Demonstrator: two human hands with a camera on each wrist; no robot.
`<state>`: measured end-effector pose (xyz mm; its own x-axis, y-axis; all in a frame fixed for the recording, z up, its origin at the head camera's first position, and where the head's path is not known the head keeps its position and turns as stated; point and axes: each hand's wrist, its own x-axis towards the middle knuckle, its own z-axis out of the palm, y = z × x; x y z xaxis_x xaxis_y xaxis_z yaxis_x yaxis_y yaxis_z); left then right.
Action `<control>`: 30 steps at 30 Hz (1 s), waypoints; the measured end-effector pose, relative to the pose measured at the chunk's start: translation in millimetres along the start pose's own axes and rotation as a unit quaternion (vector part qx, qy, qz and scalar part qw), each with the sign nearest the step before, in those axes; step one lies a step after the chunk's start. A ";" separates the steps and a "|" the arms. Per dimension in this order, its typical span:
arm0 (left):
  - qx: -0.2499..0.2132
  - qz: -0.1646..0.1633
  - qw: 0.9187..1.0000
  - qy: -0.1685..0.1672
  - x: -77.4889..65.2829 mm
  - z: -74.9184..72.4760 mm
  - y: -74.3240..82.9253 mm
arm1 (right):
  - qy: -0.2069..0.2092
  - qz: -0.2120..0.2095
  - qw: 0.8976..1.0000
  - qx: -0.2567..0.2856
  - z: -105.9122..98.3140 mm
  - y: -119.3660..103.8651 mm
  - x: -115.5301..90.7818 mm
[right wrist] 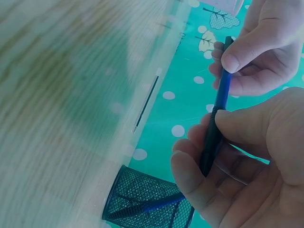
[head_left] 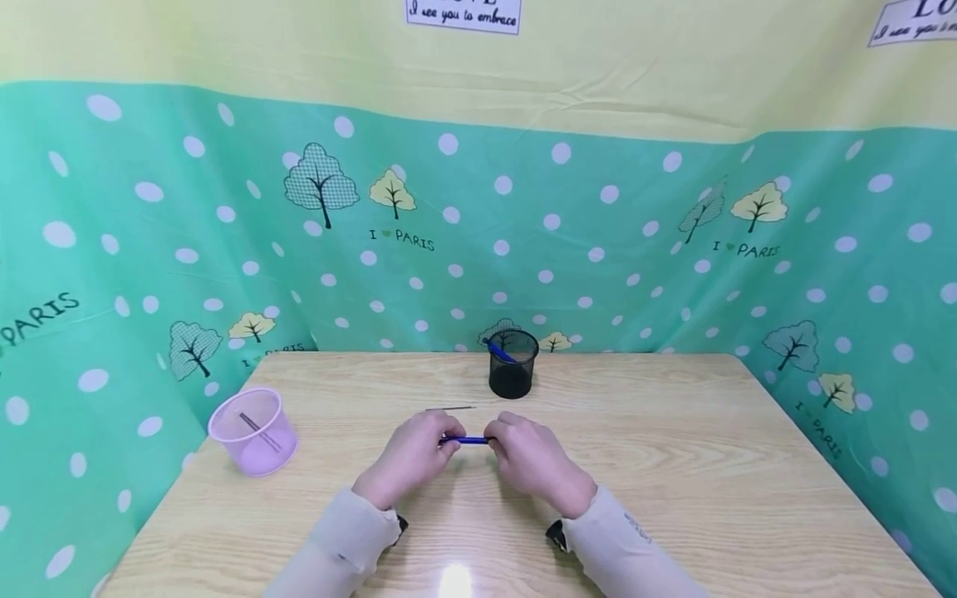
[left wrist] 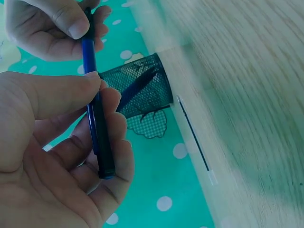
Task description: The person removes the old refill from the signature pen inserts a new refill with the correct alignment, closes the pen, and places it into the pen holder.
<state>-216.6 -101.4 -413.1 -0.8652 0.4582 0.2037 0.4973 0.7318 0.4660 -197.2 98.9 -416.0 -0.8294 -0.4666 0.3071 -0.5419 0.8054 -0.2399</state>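
Observation:
A blue pen (head_left: 473, 440) with dark ends is held level above the table between both hands. My left hand (head_left: 415, 453) pinches its clip end between thumb and fingers. On the other end, my right hand (head_left: 532, 458) pinches the dark grip section, seen closely in the right wrist view beside the pen's blue barrel (right wrist: 222, 95). Just beyond the hands a thin pen refill (head_left: 450, 408) lies on the table. Behind it stands a black mesh pen cup (head_left: 512, 378) with another blue pen (head_left: 500, 352) leaning inside.
To the left, a lilac basket (head_left: 256, 453) holds thin dark refill-like sticks (head_left: 257, 429). The wood-grain table (head_left: 658, 465) meets a green dotted cloth backdrop (head_left: 598, 232) at the back and along both sides.

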 end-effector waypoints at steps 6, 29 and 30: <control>-0.007 -0.003 1.000 0.002 -1.0 -2.9 -3.7 | -0.004 0.002 1.000 0.000 0.1 1.2 1.2; -0.101 -0.017 0.995 -0.015 -2.2 -0.6 -17.4 | -0.005 0.006 1.000 0.002 -1.5 0.6 1.5; -0.108 -0.016 0.994 -0.016 -2.4 -1.1 -17.8 | -0.004 0.006 1.000 0.003 -1.6 0.5 1.5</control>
<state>-223.5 -116.1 -421.0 -0.8765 0.4540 0.1599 0.4405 0.6226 0.6468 -198.5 99.2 -414.2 -0.8371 -0.4599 0.2964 -0.5326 0.8089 -0.2489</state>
